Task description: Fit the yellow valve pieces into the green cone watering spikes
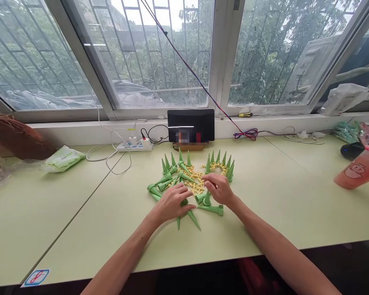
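My left hand (174,201) is at the front of a pile of green plastic spikes, thumb and fingers curved around the wide end of one green spike (194,220) that points toward me. My right hand (219,189) is just to the right, its fingers bent together above the table; whatever is between the fingertips is hidden. Small yellow plastic pieces (197,187) lie heaped between and beyond the hands. Below the right hand, a green spike (212,209) lies on its side, and another spike (207,199) stands upright close by.
More upright spikes form arcs at the back left (172,159) and back right (224,158). Behind them a dark-screened tablet (190,123) leans by the window. A power strip (135,145) with cables sits left of it. A pink cup (359,168) stands far right, a green packet (64,158) left.
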The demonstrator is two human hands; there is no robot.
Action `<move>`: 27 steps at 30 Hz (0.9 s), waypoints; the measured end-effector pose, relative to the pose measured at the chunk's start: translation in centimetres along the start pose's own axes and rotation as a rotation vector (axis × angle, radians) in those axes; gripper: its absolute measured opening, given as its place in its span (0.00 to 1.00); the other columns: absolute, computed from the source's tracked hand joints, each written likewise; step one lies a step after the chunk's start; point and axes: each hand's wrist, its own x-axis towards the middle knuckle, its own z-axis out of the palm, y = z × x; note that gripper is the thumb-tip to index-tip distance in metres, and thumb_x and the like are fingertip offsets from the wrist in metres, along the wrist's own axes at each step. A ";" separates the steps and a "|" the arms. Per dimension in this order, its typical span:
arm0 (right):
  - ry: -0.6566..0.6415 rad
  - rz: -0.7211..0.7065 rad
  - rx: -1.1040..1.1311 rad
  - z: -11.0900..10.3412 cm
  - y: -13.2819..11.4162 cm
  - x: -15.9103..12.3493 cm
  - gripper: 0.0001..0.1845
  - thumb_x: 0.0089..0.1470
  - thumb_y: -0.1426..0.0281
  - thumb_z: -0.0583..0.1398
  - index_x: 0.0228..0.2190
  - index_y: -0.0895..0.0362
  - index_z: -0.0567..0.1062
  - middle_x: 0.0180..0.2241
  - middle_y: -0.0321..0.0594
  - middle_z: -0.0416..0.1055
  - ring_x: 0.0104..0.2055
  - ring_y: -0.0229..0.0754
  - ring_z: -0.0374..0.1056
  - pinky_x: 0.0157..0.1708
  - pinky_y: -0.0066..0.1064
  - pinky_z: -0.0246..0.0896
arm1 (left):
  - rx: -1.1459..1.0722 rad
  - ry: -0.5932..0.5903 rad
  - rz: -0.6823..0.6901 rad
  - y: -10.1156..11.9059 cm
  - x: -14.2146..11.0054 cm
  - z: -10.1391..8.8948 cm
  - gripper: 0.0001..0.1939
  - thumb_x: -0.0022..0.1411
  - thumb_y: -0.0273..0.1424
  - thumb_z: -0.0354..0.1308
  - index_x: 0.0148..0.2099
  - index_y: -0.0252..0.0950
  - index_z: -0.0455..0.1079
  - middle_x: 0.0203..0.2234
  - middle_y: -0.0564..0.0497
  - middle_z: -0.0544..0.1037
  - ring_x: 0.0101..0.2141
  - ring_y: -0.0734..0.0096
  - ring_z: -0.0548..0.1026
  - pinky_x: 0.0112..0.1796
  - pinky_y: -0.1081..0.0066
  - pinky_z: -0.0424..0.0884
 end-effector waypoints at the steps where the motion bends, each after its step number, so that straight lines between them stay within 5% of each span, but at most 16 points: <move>1: -0.025 0.023 -0.009 0.1 0.0 0.0 0.21 0.65 0.58 0.52 0.32 0.60 0.76 0.21 0.37 0.70 0.20 0.35 0.60 0.24 0.27 0.56 | 0.004 -0.005 -0.005 -0.1 0.0 0.0 0.14 0.64 0.42 0.59 0.39 0.36 0.71 0.29 0.49 0.74 0.33 0.64 0.68 0.33 0.67 0.64; 5: -0.120 0.094 -0.007 0.8 0.2 -0.1 0.18 0.61 0.59 0.57 0.27 0.59 0.76 0.19 0.33 0.68 0.18 0.32 0.54 0.22 0.25 0.52 | -0.008 0.013 -0.032 -0.2 0.0 0.1 0.13 0.66 0.41 0.57 0.39 0.36 0.71 0.29 0.49 0.73 0.33 0.64 0.67 0.34 0.67 0.65; 13: -0.232 0.206 0.026 2.0 -0.3 -0.3 0.20 0.64 0.61 0.56 0.24 0.58 0.76 0.17 0.33 0.68 0.20 0.32 0.58 0.25 0.24 0.54 | -0.121 0.060 -0.062 0.2 0.3 -0.2 0.15 0.66 0.43 0.56 0.43 0.36 0.72 0.32 0.48 0.74 0.34 0.65 0.70 0.35 0.67 0.66; 20: -0.036 0.272 0.172 2.2 -0.6 -0.1 0.17 0.60 0.62 0.59 0.25 0.58 0.77 0.20 0.35 0.74 0.23 0.35 0.67 0.28 0.25 0.62 | -0.124 -0.019 0.018 0.0 2.1 -0.4 0.19 0.64 0.45 0.58 0.50 0.39 0.71 0.35 0.48 0.76 0.37 0.62 0.73 0.35 0.67 0.68; 27: 0.006 0.327 0.247 2.1 -0.8 -0.1 0.14 0.57 0.60 0.61 0.28 0.57 0.76 0.23 0.36 0.75 0.20 0.35 0.66 0.22 0.26 0.64 | -0.144 0.096 -0.003 -0.1 1.9 1.1 0.11 0.69 0.32 0.51 0.49 0.37 0.71 0.39 0.45 0.76 0.39 0.62 0.73 0.38 0.66 0.70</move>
